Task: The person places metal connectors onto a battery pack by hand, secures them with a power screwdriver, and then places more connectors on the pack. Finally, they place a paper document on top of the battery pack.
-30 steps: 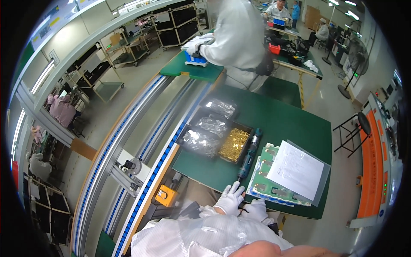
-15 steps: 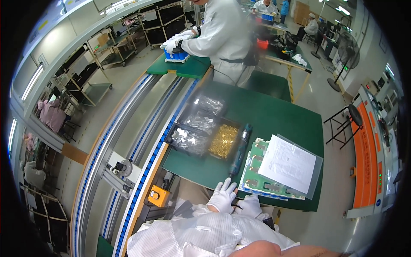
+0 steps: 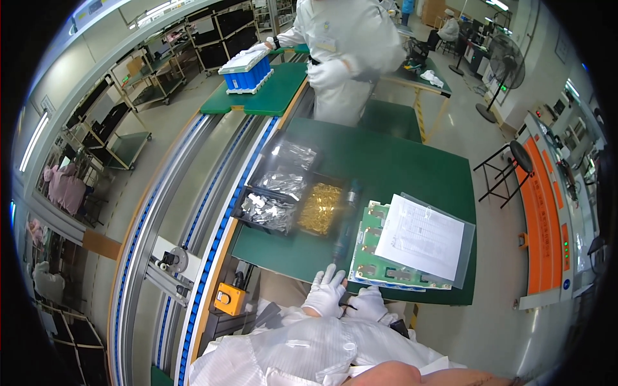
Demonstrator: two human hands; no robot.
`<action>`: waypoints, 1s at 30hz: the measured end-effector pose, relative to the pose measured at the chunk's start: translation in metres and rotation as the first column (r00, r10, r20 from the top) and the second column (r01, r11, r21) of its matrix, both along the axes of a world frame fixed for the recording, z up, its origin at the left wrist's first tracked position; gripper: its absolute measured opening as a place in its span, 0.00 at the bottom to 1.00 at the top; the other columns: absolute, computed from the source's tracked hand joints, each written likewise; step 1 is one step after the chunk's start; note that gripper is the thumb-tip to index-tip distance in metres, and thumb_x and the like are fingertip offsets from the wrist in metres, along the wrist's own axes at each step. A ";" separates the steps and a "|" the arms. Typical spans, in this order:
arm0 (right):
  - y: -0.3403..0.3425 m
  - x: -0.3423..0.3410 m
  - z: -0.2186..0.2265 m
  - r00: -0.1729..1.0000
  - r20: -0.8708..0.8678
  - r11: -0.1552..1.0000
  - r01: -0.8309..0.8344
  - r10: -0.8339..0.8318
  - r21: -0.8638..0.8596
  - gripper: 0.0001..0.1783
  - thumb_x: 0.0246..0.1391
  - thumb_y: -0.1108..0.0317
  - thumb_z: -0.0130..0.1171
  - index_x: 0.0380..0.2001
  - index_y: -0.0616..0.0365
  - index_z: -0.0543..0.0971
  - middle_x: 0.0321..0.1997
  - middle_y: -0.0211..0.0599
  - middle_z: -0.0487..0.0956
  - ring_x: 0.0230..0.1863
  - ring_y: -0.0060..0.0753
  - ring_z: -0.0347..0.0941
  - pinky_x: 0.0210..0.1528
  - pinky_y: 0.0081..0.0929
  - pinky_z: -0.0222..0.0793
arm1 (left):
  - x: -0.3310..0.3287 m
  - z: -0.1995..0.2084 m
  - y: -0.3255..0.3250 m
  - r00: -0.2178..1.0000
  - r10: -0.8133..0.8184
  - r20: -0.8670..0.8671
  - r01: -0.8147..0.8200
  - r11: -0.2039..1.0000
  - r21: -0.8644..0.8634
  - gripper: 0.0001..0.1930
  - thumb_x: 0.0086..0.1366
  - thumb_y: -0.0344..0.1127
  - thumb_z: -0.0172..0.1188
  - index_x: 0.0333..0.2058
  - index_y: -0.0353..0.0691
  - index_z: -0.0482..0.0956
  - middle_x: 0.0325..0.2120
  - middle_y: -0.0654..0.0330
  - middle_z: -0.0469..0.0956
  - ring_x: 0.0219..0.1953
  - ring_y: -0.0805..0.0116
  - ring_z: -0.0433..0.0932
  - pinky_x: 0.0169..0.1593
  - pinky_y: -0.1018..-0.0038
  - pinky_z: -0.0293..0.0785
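My left hand (image 3: 325, 293), in a white glove, lies with its fingers spread at the near edge of the green table (image 3: 412, 164). Its fingertips are close to the lower end of an electric screwdriver (image 3: 344, 231), without a grip on it. Beside it, my right hand (image 3: 369, 304), also gloved, is closed with its fingers curled in; a short dark cord-like piece shows by its fingertips, and what it holds, if anything, is hidden. Beyond my right hand lies a green board (image 3: 367, 251) with metal tabs, partly covered by a paper sheet in a clear sleeve (image 3: 421, 235).
Left on the table stand a bin of golden parts (image 3: 320, 207), a bin of silvery pieces (image 3: 267, 211) and clear bags (image 3: 290, 157). A conveyor (image 3: 174, 212) with a yellow button box (image 3: 230, 299) runs alongside. Across stands a co-worker (image 3: 344, 58) near a blue pack (image 3: 248, 76).
The co-worker has straightened up and turned toward me, one hand now drawn to the body. More of the blue pack shows. The view has shifted slightly; my hands stay nearly in place.
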State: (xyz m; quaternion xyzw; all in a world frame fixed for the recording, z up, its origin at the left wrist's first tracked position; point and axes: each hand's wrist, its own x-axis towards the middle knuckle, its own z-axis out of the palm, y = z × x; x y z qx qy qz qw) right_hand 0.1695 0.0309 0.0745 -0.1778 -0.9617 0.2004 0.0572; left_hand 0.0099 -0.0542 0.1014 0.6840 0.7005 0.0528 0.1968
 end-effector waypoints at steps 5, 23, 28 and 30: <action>-0.001 0.000 0.000 0.999 -0.047 1.000 0.012 -0.013 -0.011 0.11 0.36 0.54 0.58 0.13 0.47 0.77 0.12 0.37 0.70 0.18 0.38 0.69 0.33 0.40 0.59 | -0.001 -0.001 -0.001 0.999 0.022 0.043 -0.023 0.999 0.022 0.38 0.44 0.46 0.66 0.55 0.37 0.67 0.60 0.53 0.56 0.67 0.47 0.44 0.66 0.52 0.42; 0.000 0.003 -0.003 0.999 -0.045 0.999 0.027 -0.029 -0.044 0.12 0.36 0.54 0.58 0.13 0.48 0.76 0.13 0.36 0.69 0.20 0.39 0.69 0.33 0.42 0.58 | 0.000 0.000 0.002 0.999 0.011 0.033 -0.012 1.000 0.017 0.37 0.44 0.46 0.66 0.53 0.36 0.68 0.60 0.52 0.57 0.66 0.46 0.46 0.65 0.51 0.44; 0.000 0.003 -0.003 0.997 -0.064 0.997 0.047 -0.051 -0.056 0.14 0.36 0.51 0.60 0.14 0.48 0.78 0.14 0.40 0.70 0.18 0.43 0.68 0.28 0.41 0.58 | 0.001 -0.004 0.001 1.000 -0.022 0.019 0.021 0.999 0.030 0.36 0.44 0.45 0.67 0.53 0.37 0.69 0.59 0.53 0.58 0.66 0.46 0.46 0.65 0.50 0.45; 0.002 0.002 0.005 0.999 -0.010 0.996 0.046 -0.047 -0.071 0.15 0.38 0.49 0.59 0.17 0.47 0.80 0.15 0.41 0.71 0.19 0.45 0.69 0.29 0.41 0.60 | 0.002 -0.007 -0.001 1.000 0.000 -0.028 0.002 0.998 0.060 0.36 0.44 0.45 0.67 0.53 0.37 0.69 0.59 0.53 0.58 0.66 0.47 0.46 0.64 0.50 0.45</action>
